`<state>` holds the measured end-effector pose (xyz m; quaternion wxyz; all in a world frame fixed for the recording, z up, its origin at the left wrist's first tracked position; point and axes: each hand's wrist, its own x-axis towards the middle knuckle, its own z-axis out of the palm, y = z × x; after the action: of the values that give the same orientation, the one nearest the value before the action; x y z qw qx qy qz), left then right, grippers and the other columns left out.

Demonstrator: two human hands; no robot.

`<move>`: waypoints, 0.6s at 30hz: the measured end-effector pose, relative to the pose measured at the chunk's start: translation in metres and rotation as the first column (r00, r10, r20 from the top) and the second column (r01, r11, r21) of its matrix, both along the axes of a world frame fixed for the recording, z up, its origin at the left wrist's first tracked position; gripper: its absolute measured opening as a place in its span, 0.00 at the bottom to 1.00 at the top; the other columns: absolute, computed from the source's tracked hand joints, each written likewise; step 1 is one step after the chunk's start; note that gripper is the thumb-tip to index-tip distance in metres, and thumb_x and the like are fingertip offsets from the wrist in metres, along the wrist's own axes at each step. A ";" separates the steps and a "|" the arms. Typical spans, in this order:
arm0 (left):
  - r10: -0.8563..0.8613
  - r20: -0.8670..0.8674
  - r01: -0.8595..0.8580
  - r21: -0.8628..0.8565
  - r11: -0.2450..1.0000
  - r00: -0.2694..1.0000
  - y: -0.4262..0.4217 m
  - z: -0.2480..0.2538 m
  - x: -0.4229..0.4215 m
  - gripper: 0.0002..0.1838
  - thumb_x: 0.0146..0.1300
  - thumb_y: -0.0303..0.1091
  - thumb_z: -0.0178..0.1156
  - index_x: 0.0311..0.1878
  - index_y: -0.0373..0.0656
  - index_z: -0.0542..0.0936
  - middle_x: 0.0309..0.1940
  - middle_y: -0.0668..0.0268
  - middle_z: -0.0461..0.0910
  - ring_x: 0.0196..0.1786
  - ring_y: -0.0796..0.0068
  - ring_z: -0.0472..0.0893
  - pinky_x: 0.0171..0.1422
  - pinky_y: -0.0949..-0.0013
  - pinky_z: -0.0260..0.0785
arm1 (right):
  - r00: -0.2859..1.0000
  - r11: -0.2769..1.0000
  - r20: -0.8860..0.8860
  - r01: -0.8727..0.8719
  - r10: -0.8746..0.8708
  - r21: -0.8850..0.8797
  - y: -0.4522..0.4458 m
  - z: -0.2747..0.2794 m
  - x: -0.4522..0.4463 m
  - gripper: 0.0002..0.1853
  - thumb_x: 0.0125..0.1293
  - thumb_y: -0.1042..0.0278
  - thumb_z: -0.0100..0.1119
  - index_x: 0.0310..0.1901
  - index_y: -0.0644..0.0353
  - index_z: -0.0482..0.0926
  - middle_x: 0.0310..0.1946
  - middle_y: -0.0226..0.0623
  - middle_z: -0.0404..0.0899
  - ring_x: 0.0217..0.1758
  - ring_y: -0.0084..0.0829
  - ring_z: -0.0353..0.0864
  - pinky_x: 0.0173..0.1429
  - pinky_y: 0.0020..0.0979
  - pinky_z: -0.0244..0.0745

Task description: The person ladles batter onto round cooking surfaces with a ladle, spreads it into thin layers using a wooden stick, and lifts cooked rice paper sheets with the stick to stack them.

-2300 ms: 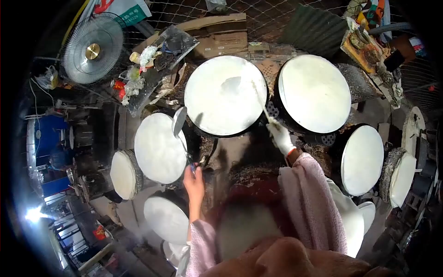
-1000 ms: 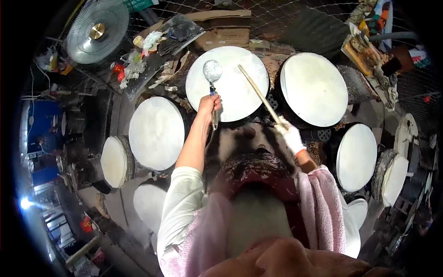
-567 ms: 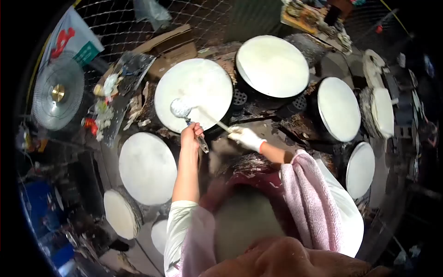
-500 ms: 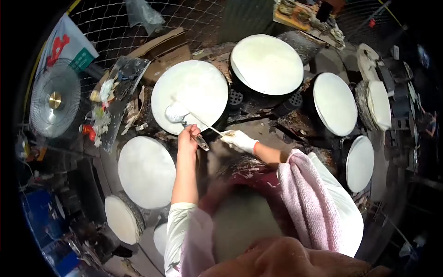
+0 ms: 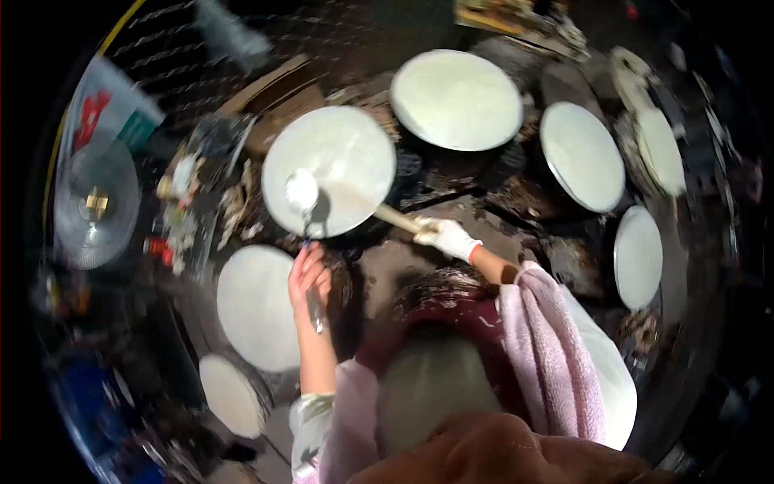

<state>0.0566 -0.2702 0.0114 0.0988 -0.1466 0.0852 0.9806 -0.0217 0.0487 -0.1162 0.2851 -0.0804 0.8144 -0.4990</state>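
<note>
My left hand (image 5: 310, 274) is bare and closed around the handle of a large metal spoon (image 5: 301, 190). The spoon's pale bowl hovers over a round white surface (image 5: 355, 153), with a shadow beside it; the handle's end sticks out below my palm. My right hand (image 5: 450, 237), in a white glove with an orange cuff, grips a pale wooden stick (image 5: 395, 218). The stick's far end reaches the lower right edge of that same white round and is blurred; whether it touches cannot be seen.
Several more white rounds stand about me, including one at the back (image 5: 457, 100), one at the right (image 5: 582, 157) and one at the left (image 5: 258, 309). A fan (image 5: 97, 202) stands at the far left. Cardboard (image 5: 278, 97) and litter lie behind, near a wire fence.
The spoon has lifted and turned more upright, and my left hand has moved left and down. My right hand has shifted right with the stick, whose far end has drawn back towards the edge.
</note>
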 end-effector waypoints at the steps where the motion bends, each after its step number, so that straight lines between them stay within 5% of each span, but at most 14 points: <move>1: -0.051 -0.074 0.056 0.066 0.996 0.996 -0.004 -0.015 0.000 0.16 0.76 0.35 0.37 0.49 0.29 0.69 0.24 0.74 0.64 0.13 0.89 0.59 0.19 0.79 0.47 | 0.993 0.992 -0.035 -0.109 0.111 0.060 0.011 0.013 0.003 0.27 0.57 0.53 0.66 0.57 0.54 0.77 0.48 0.38 0.82 0.49 0.29 0.80 0.57 0.30 0.71; 2: -0.035 -0.020 0.036 0.055 0.998 0.999 0.003 -0.007 -0.002 0.17 0.76 0.35 0.37 0.49 0.29 0.70 0.24 0.74 0.64 0.13 0.89 0.59 0.19 0.78 0.46 | 0.972 0.968 -0.059 -0.218 0.227 0.123 0.024 0.019 0.005 0.27 0.56 0.52 0.66 0.57 0.52 0.77 0.47 0.38 0.82 0.48 0.29 0.81 0.57 0.30 0.71; 6: -0.059 0.045 0.061 -0.047 0.997 0.997 0.017 0.000 -0.009 0.15 0.74 0.34 0.40 0.48 0.30 0.70 0.24 0.73 0.65 0.13 0.88 0.61 0.20 0.79 0.47 | 0.965 0.958 0.032 0.261 -0.259 -0.117 0.083 0.018 0.003 0.32 0.56 0.50 0.67 0.61 0.51 0.73 0.48 0.36 0.82 0.51 0.31 0.80 0.58 0.30 0.71; 8: -0.055 0.056 0.060 -0.081 0.995 0.997 0.029 0.005 -0.019 0.14 0.74 0.33 0.40 0.48 0.30 0.70 0.24 0.73 0.65 0.13 0.89 0.61 0.20 0.78 0.47 | 0.919 0.895 0.101 0.394 -0.381 -0.208 0.124 0.009 -0.007 0.35 0.58 0.52 0.68 0.64 0.59 0.69 0.49 0.36 0.82 0.54 0.28 0.77 0.61 0.26 0.69; 10: -0.044 0.085 0.054 -0.129 0.990 0.995 0.050 0.021 -0.031 0.13 0.74 0.33 0.41 0.48 0.32 0.68 0.24 0.74 0.65 0.13 0.90 0.61 0.21 0.79 0.50 | 0.849 0.836 -0.051 0.506 -0.527 -0.213 0.158 -0.010 -0.018 0.28 0.58 0.54 0.67 0.58 0.59 0.75 0.43 0.36 0.83 0.48 0.26 0.79 0.56 0.27 0.72; 12: -0.020 0.092 0.034 -0.154 0.987 0.996 0.068 0.031 -0.044 0.13 0.74 0.34 0.41 0.48 0.32 0.67 0.24 0.74 0.65 0.13 0.90 0.61 0.22 0.79 0.51 | 0.887 0.889 -0.080 0.458 -0.455 0.023 0.202 0.001 -0.044 0.20 0.60 0.57 0.65 0.50 0.60 0.78 0.36 0.36 0.82 0.40 0.24 0.79 0.49 0.28 0.73; 16: -0.054 -0.014 0.050 -0.196 0.979 0.998 0.113 0.057 -0.069 0.14 0.75 0.35 0.40 0.49 0.32 0.66 0.24 0.73 0.65 0.13 0.89 0.62 0.20 0.79 0.52 | 0.764 0.845 -0.396 0.532 -0.510 -0.061 0.252 -0.026 -0.121 0.16 0.62 0.58 0.60 0.46 0.58 0.77 0.30 0.39 0.79 0.35 0.32 0.79 0.44 0.32 0.74; 18: -0.033 -0.005 0.031 -0.176 0.984 0.999 0.132 0.065 -0.078 0.15 0.75 0.36 0.40 0.51 0.33 0.66 0.24 0.73 0.65 0.13 0.88 0.62 0.20 0.79 0.52 | 0.781 0.846 -0.375 0.533 -0.499 -0.016 0.267 -0.025 -0.168 0.17 0.63 0.56 0.58 0.48 0.57 0.77 0.34 0.42 0.81 0.39 0.38 0.81 0.46 0.35 0.74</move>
<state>-0.0215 -0.1378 0.0762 0.1008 -0.1495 0.1743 0.9681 -0.1899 0.3159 -0.1415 -0.0154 0.0673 0.8653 -0.4965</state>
